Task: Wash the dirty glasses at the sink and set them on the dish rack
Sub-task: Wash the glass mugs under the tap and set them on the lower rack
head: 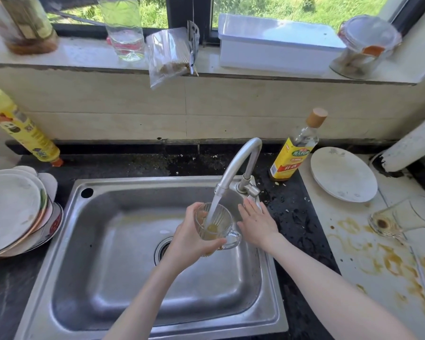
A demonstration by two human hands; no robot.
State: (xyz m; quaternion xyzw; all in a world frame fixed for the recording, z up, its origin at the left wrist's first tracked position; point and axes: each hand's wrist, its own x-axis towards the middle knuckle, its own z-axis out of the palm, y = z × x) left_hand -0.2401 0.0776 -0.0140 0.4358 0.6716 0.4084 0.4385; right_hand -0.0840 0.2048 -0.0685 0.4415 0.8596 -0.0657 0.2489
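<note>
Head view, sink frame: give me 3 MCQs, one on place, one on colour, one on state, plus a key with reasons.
1. Where is the clear ribbed glass mug with a handle?
A. on the stained right counter
B. under the running curved steel tap, over the steel sink
C. on the windowsill

2. What colour is the label of the bottle with a wooden cap behind the tap?
A. yellow
B. blue
C. green

3. How is the right hand?
A. gripping the mug
B. holding a plate
C. open, fingers straight, beside the mug

Key: B, water streams into it; A, yellow with a red band; C, only the left hand grips the mug.
</note>
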